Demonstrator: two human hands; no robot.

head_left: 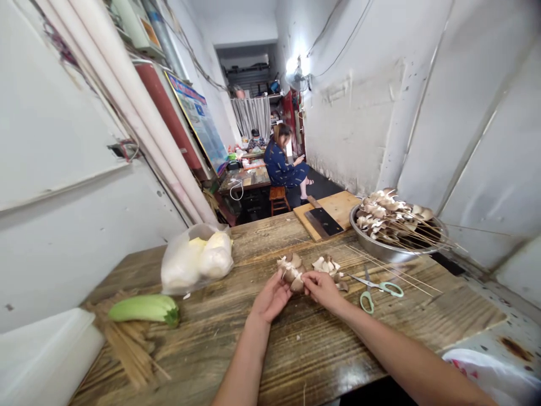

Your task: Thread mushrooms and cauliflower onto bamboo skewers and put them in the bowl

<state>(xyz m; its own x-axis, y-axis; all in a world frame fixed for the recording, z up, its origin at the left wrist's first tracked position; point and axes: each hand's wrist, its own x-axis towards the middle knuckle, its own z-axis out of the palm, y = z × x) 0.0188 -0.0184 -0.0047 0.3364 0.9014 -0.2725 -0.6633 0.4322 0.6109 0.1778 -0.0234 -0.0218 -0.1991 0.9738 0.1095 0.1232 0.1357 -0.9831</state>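
My left hand (271, 300) is curled under a cluster of brown-and-white oyster mushrooms (291, 267), holding it just above the wooden table. My right hand (322, 289) pinches the near right side of that same cluster between thumb and fingers. Whether a skewer runs through the cluster I cannot tell. Loose mushroom pieces (326, 264) lie just beyond my right hand. To its right rest green-handled scissors (374, 286) with the blades apart, and several thin bamboo skewers (397, 270) lie on the boards.
A steel basin (397, 251) heaped with skewered mushrooms (380, 211) stands at the right. Behind lies a cleaver (324, 221) on a cutting board (344, 201). Leftward are a bag of pale vegetables (198, 259), a green gourd (143, 309) and wooden sticks (127, 349). A person (281, 158) sits farther back.
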